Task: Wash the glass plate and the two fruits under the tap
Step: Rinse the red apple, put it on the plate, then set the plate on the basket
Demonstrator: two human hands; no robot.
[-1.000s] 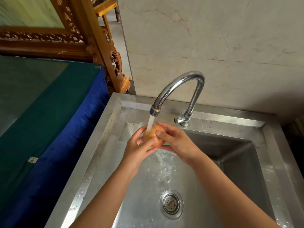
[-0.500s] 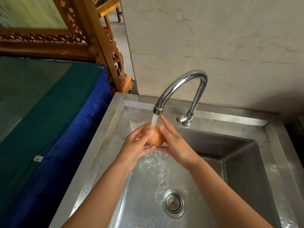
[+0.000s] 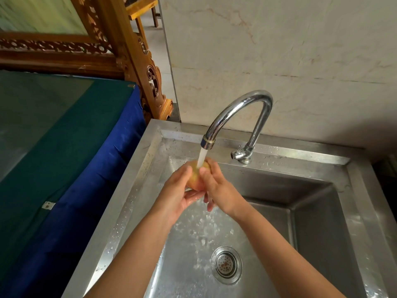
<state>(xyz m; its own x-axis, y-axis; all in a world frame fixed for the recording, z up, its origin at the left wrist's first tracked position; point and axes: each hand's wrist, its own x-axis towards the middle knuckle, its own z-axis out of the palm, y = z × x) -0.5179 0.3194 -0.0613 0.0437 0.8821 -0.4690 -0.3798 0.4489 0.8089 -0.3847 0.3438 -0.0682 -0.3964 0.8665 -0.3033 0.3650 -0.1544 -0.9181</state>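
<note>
Fruit-washing step in hand: one yellowish round fruit [image 3: 194, 176] sits directly under the running stream from the chrome tap [image 3: 238, 110], pressed between both hands over the steel sink [image 3: 133, 190]. Left hand [image 3: 179, 193] cups the fruit from the left and below, fingers curled around it; right hand [image 3: 217, 188] lies flat against its right side, fingertips up by the stream, lower fingers hanging loose. Both hands grasp the same fruit; neither is free. Water splashes onto the basin floor near the drain strainer [image 3: 226, 264]. Glass plate and second fruit are not in view, so how far along the task stands is unclear. Judgement: next move calls for turning the slick fruit in the flow to rinse every side, keeping a firm enough hold that it does not slip into the basin.
</note>
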